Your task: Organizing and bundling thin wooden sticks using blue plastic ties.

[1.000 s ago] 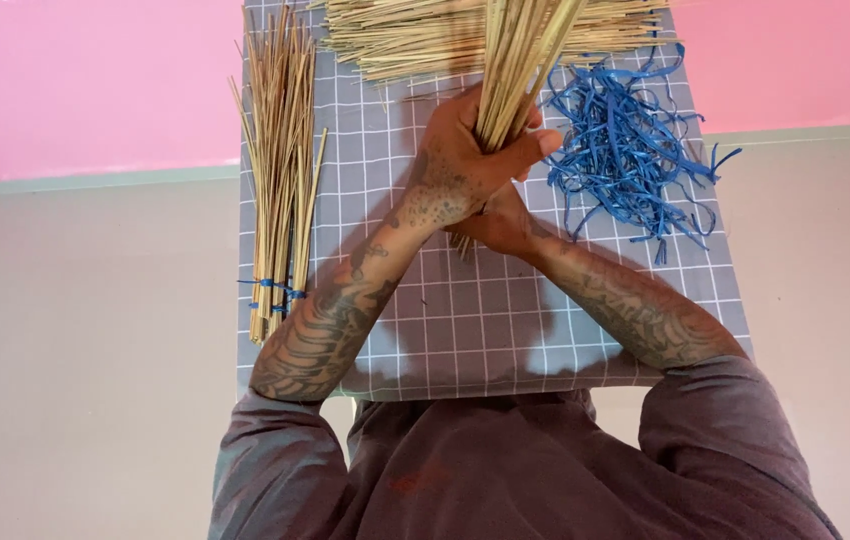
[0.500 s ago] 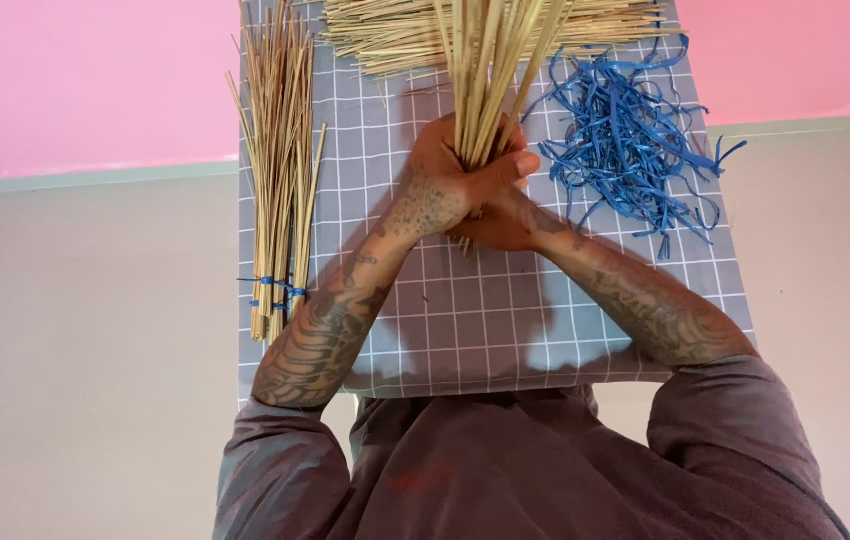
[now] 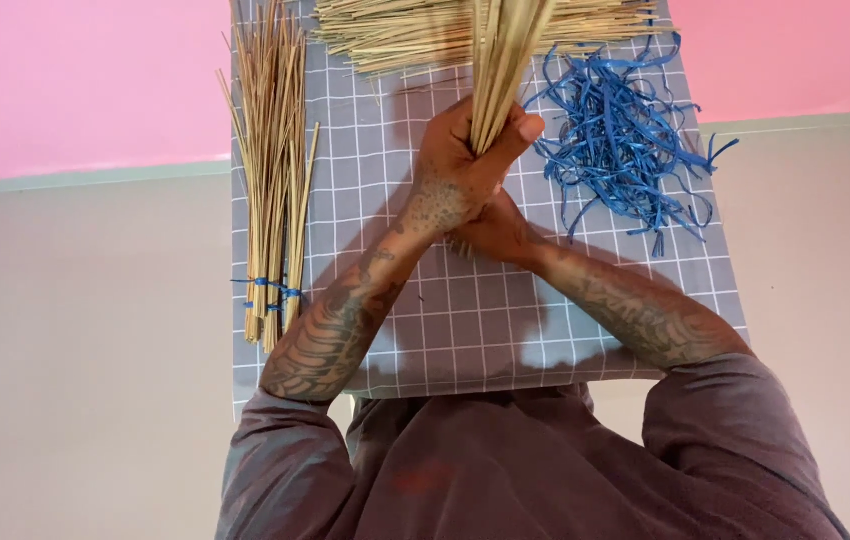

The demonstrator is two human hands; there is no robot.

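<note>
My left hand (image 3: 460,165) is wrapped around a bunch of thin tan sticks (image 3: 501,60) that stands nearly upright over the grey checked mat (image 3: 465,320). Just below it, mostly hidden by the left hand, my right hand (image 3: 493,232) grips the lower end of the same bunch. The stick tips poke out beneath the hands. Both forearms cross toward the middle of the mat.
A tied bundle of sticks (image 3: 273,180) with blue bands lies along the mat's left edge. A loose heap of sticks (image 3: 415,30) lies across the far end. A tangle of blue strips (image 3: 625,140) sits at the right. A pink wall stands behind.
The bunch has drawn together from a fanned spread into a tighter column, and my left hand has shifted slightly up and right on it.
</note>
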